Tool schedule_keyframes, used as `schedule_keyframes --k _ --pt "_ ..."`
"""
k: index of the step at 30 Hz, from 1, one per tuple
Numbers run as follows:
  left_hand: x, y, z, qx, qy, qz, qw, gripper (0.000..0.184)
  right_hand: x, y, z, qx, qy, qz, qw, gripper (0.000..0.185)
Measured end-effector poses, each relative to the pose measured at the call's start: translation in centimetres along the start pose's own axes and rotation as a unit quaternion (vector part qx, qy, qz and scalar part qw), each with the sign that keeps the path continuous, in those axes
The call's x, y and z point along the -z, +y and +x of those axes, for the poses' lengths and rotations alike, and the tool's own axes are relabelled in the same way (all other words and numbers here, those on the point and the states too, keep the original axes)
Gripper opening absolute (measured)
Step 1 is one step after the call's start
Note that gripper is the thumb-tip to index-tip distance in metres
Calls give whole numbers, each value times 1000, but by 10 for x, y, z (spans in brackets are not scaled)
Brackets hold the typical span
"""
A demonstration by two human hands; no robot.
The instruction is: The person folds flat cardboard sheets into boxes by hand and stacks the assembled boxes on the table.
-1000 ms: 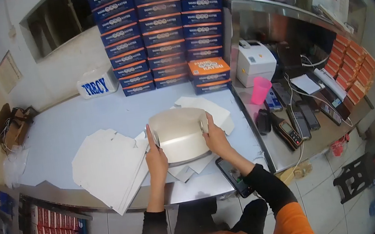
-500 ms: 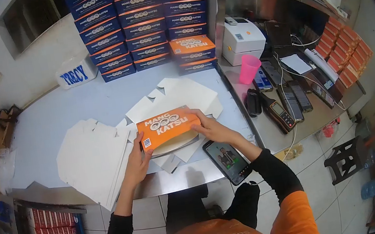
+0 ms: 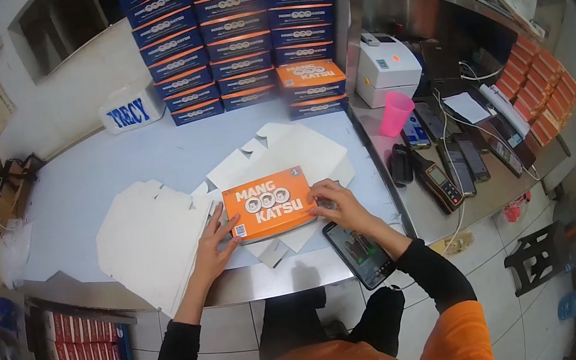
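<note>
An orange carton box (image 3: 269, 205) printed "MANG KATSU" lies on flat white cardboard sheets in front of me, its lid down. My left hand (image 3: 214, 244) holds its left side, thumb near the printed square code and fingers along the edge. At the right side, my right hand (image 3: 340, 206) grips the box's edge with curled fingers. Unfolded white blanks (image 3: 148, 238) spread to the left of the box, and another white cardboard blank (image 3: 305, 144) lies behind it. A phone (image 3: 358, 253) with a lit screen rests near the table's front edge, below my right wrist.
Tall stacks of navy boxes (image 3: 238, 46) stand at the back, one orange-topped box (image 3: 311, 74) among them. On the right counter are a white label printer (image 3: 386, 65), a pink cup (image 3: 396, 113), several phones and a handheld meter (image 3: 438, 180). A white bundle (image 3: 129, 110) sits back left.
The orange lid, earlier tilted with a gap showing at the front, now lies flat on the box. Both hands have settled at its sides. The whole view has shifted slightly.
</note>
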State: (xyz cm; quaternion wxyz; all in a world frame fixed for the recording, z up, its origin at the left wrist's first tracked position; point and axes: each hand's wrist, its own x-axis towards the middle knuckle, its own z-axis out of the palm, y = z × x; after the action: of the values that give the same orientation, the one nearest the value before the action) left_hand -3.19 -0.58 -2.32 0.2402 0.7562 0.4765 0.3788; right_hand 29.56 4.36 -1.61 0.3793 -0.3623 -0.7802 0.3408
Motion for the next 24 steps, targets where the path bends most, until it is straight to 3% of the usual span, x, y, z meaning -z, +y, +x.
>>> schedule_keyframes --k 5,7,8,10,13,18,19,20,21,22,24 --pt "-13 -6 9 -17 -18 -22 999 67 1 -2 1 11 -18 -36 999 22" --pt "-36 -1 15 48 65 -239 968 66 0 -2 2 6 -26 -20 999 22" --pt "-42 -9 23 43 65 -238 968 66 -1 -1 3 -4 -35 -2 999 22" --pt "-50 -13 42 191 114 -421 879 69 -2 1 3 -10 -37 3 999 22" --pt "-46 3 51 258 125 -402 870 63 -2 2 -1 -23 -41 0 999 23" --pt "-47 2 54 288 143 -361 875 50 -3 -11 -1 -9 -46 -63 997 35" --pt "-42 10 55 297 161 -398 853 51 -4 -38 -1 77 -12 -231 970 43" --pt "-35 21 57 307 178 -435 828 51 -7 -55 1 160 23 -391 906 51" --pt "-31 33 60 295 202 -465 810 51 -11 -58 5 181 -22 -346 920 64" --pt "-28 37 61 292 203 -467 810 51 -14 -62 11 183 -21 -348 919 64" --pt "-21 38 63 295 114 -590 743 54 -18 -68 21 262 20 -483 835 66"
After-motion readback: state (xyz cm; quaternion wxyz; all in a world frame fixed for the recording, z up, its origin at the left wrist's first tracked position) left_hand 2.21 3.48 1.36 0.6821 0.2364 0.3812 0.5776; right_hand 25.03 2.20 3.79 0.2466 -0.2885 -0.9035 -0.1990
